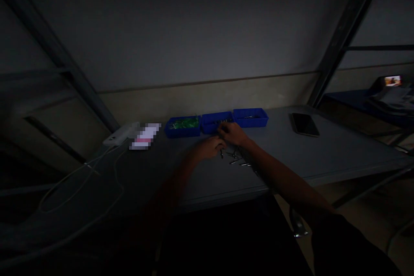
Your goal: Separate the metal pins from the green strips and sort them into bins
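Note:
The scene is very dim. Three blue trays stand in a row at the back of a grey table (323, 155): the left tray (183, 127) holds green pieces, the middle tray (213, 121) and the right tray (250, 117) hold small dark parts. My right hand (233, 133) reaches to the front edge of the middle tray, fingers curled down at its rim. My left hand (210, 146) rests just in front of it, fingers pinched around a small metal piece. Several small metal parts (237, 158) lie on the table under my right wrist.
A dark phone (304, 124) lies flat to the right of the trays. A white charger block (118, 136) with a trailing cable and a pink-and-white packet (145, 137) sit at the left. Metal frame posts rise on both sides.

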### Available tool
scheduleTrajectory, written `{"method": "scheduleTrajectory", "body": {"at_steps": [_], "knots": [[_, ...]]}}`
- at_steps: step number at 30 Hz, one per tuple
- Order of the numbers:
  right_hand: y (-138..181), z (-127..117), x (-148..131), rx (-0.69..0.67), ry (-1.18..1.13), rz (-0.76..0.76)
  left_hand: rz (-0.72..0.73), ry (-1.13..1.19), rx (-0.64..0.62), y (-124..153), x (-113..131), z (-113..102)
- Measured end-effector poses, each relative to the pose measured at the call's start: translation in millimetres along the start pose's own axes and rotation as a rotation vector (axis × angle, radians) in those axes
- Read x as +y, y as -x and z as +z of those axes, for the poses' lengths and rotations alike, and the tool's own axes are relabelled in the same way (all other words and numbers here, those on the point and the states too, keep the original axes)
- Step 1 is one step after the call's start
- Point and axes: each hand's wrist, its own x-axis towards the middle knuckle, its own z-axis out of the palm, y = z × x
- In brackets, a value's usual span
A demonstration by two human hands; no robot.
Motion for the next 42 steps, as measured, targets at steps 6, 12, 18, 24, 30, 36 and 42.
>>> {"method": "scheduleTrajectory", "body": {"at_steps": [6,12,18,24,30,36,42], "knots": [[0,0,3,0.003,-0.005,-0.017,0.016,0.01,-0.202,7,-1,-15],[-2,3,6,-0.024,-0.013,-0.013,-0.017,-0.007,-0.154,4,3,-10],[-3,5,6,-0.023,-0.061,-0.03,-0.128,-0.014,0.157,3,-9,-14],[0,6,5,-0.092,-0.128,-0.129,-0.162,0.011,0.357,1,-20,-18],[0,4,7,-0.05,-0.192,-0.173,-0.11,0.024,0.37,-1,-19,-16],[-3,11,9,-0.058,-0.121,-0.166,-0.127,0.039,0.346,0,-18,-14],[-2,11,7,-0.058,-0.112,-0.16,-0.15,0.041,0.328,0,-17,-14]]}}
